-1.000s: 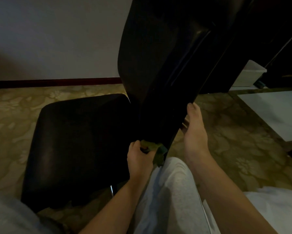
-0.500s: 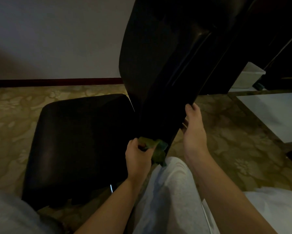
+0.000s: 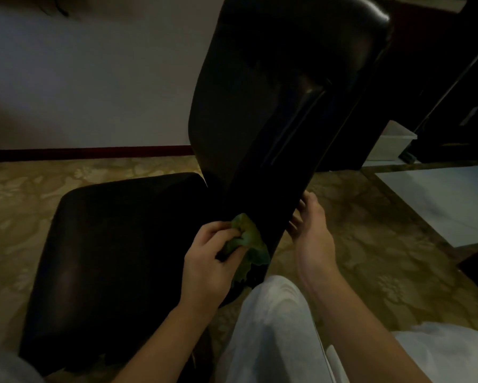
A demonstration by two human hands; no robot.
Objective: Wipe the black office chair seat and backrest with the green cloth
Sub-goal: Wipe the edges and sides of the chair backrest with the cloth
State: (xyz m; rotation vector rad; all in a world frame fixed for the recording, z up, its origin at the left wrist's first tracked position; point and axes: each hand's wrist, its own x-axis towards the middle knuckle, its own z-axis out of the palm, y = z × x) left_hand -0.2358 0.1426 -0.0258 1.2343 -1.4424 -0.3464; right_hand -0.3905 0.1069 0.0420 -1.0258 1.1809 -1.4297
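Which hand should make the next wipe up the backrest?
Left. The left hand grips the cloth at the backrest's lower end; the right hand holds the backrest's edge, with no cloth.

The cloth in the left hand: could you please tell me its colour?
Green; the cloth shows best in the head view, bunched in the left hand.

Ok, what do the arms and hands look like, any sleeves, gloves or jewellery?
The left hand and right hand are bare: no gloves, no rings or watch visible in the dim light. Forearms are bare too, no sleeves in view. Light grey trousers cover the knee between them.
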